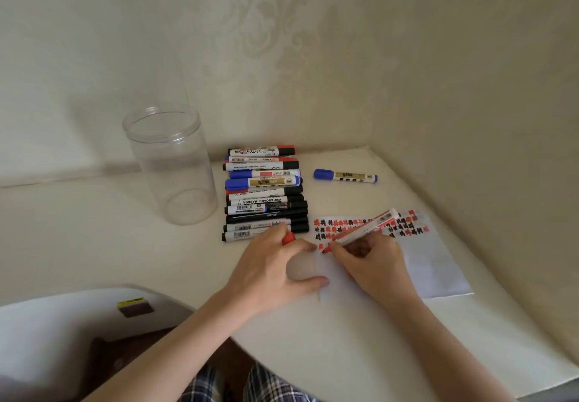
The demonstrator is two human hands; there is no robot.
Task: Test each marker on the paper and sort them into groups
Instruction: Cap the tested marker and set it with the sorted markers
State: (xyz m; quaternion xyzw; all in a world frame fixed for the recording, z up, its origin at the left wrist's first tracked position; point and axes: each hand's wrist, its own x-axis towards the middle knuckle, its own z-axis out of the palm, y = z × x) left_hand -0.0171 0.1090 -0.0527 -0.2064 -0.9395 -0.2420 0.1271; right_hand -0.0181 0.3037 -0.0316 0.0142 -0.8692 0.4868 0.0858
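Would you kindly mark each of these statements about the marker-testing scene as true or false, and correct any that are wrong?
1. The right hand holds a red marker with its tip on the paper. True.
2. The clear jar is full of markers. False: nothing shows inside it.
3. The left hand holds a red cap. True.
4. A blue-capped marker lies apart from the stack of markers. True.
5. The paper bears only blue marks. False: its marks are red and black.
6. The jar lies on its side. False: it stands upright, open at the top.
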